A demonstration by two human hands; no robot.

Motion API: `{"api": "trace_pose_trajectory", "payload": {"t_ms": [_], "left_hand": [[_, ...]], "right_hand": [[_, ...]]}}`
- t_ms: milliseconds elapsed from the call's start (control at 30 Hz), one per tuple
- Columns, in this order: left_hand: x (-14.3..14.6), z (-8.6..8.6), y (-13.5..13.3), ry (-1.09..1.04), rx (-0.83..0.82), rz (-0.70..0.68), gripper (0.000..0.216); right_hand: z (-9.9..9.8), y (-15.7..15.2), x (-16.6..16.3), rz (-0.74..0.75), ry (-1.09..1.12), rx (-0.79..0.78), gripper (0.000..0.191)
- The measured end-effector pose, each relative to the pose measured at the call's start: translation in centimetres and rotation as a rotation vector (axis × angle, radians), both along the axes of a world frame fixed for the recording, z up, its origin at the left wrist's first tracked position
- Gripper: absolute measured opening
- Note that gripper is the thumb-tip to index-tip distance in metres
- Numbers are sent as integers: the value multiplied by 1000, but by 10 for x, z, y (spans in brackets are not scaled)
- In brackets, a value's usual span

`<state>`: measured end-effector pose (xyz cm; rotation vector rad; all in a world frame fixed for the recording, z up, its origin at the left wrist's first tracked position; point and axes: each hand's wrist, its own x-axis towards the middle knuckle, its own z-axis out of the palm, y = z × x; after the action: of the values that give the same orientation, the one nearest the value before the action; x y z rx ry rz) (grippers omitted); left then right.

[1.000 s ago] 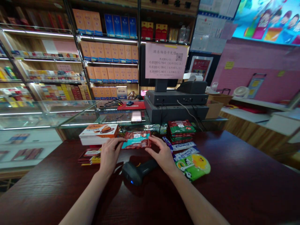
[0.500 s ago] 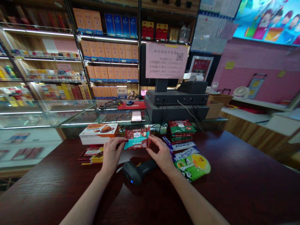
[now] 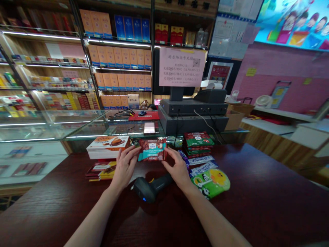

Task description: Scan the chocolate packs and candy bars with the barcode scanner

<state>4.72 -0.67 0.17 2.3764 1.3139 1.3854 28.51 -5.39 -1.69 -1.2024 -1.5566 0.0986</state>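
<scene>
A red-brown and teal packet of hazelnut milk chocolate (image 3: 152, 150) is held up level between both hands, its printed face towards me. My left hand (image 3: 126, 165) grips its left edge, with the fingers laid together along that side. At the right edge, my right hand (image 3: 176, 167) pinches the packet between thumb and fingers. Below it on the table lies a black barcode scanner (image 3: 147, 188) with a small blue light lit. Close to my right hand are blue-and-white wrapped bars (image 3: 202, 160) and a green pouch (image 3: 212, 181) with a yellow duck picture.
Green-and-red chocolate packets (image 3: 197, 140) are stacked at the right. Left of the hands, a white-and-orange box (image 3: 108, 145) stands behind red and yellow packets (image 3: 101, 171). Beyond the brown table (image 3: 257, 199) are a glass counter and a dark cash register (image 3: 192, 118).
The packet has shifted slightly right and up. My left hand's fingers have moved from a fingertip pinch to lying flatter along the packet's left edge.
</scene>
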Motion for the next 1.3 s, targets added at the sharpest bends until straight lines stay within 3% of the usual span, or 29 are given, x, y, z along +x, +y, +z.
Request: {"api": "trace_pose_trajectory", "payload": {"t_ms": [233,533,833,1300], "left_hand": [[-3,-8,2,205,109,1,64],[-7,0,-4,399,261,66,58],[-6,1,-9,437,214,122,48],[-4,-20,-1,565,101,215,48]], "right_hand": [[0,1,2,-40,-53,-16,53],[4,-2,-3,-53,-167,-93,51],[5,13,-13,-61,-334,-288,60],[13,35,-34,35,-540,-532,54]]}}
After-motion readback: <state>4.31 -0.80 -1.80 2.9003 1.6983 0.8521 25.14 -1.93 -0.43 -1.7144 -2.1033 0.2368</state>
